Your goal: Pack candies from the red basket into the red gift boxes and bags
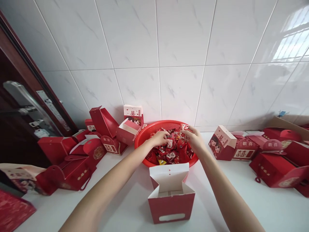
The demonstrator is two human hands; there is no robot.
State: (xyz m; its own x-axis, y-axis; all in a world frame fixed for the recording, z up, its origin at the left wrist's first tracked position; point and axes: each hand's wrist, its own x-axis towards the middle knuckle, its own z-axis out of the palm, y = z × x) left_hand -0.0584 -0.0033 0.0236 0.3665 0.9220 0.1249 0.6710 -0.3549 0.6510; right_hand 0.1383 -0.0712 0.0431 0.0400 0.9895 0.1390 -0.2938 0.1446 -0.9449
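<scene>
A red plastic basket [138, 141] full of wrapped candies [171, 155] stands against the tiled wall. Over its left part, my left hand [159, 138] reaches in with fingers curled down among the wrappers; what they close on is hidden. My right hand [195, 138], at the basket's right rim, pinches a small red-and-white candy packet [184, 127] between thumb and fingers. In front of the basket, between my forearms, an open red gift box [172, 206] stands upright, its white inside showing and its flaps up. I cannot see candy inside it.
Several red gift boxes [80, 172] crowd the counter's left side, some with lids up. More boxes [246, 148] stand at the right, beside a cardboard carton [277, 124]. A dark door with a metal handle [31, 100] borders the left edge.
</scene>
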